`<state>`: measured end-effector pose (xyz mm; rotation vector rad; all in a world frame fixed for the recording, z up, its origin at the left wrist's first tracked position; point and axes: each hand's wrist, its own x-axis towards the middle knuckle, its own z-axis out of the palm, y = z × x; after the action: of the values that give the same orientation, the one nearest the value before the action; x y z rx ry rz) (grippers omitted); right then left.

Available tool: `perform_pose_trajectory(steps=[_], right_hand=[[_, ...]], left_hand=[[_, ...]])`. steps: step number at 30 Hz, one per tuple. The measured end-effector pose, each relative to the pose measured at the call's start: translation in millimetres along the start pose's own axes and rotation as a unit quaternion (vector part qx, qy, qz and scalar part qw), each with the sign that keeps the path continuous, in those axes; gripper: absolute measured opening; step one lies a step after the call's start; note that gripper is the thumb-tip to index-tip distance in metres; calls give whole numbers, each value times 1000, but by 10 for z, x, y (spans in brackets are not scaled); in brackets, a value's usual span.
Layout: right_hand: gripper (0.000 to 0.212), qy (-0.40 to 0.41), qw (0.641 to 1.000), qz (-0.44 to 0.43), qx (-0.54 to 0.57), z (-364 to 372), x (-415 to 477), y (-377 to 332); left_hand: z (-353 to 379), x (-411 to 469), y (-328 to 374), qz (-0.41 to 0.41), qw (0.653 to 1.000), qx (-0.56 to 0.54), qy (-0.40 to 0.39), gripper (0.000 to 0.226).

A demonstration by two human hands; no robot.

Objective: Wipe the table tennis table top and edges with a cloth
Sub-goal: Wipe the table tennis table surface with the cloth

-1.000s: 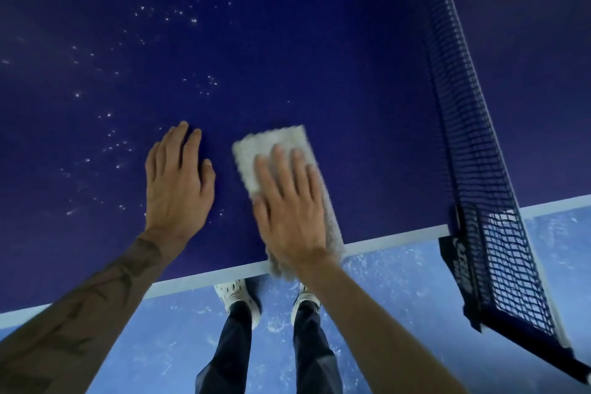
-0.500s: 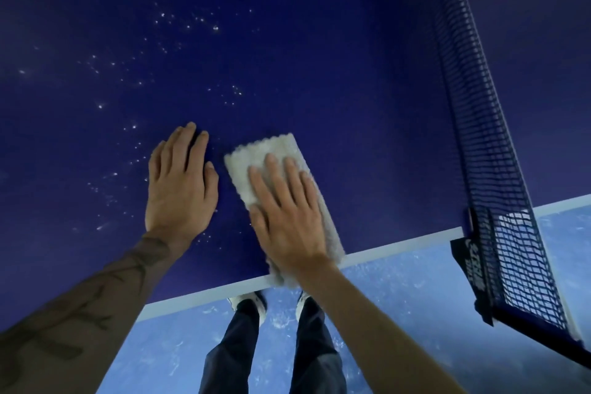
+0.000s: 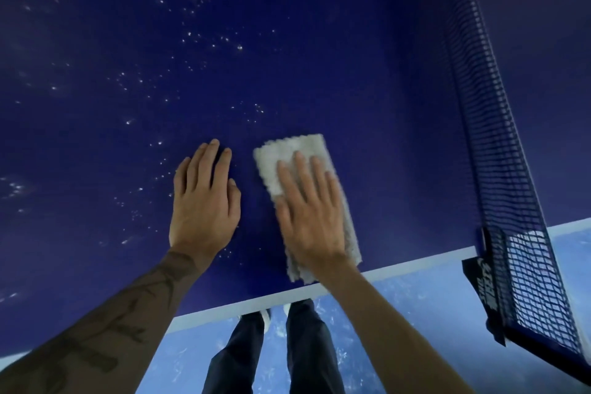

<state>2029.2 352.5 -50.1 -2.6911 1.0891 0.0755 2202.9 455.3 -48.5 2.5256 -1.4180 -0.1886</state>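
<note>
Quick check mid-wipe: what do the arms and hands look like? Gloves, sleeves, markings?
No sleeves or gloves in view. The left forearm carries dark tattoo lines; the right forearm shows none. Neither the left hand nor the right hand wears a ring.

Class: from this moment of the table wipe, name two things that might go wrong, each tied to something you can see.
1. The right hand presses the cloth flat without gripping it, so the cloth may slip or bunch.
2. The net stands close on the right; a sideways stroke might snag it, while the white specks to the left could go unwiped.
</note>
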Motion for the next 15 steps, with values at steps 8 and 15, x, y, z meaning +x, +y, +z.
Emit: perform_pose_trajectory(steps=[8,15], right_hand=[[63,39,986,159,25,-253,1099,258],[60,-7,998,-65,-15,-160,628,306]], left_hand=[[48,8,0,-12,1000,3,-9,54],[-1,58,24,-26,1000,-15,3,49]])
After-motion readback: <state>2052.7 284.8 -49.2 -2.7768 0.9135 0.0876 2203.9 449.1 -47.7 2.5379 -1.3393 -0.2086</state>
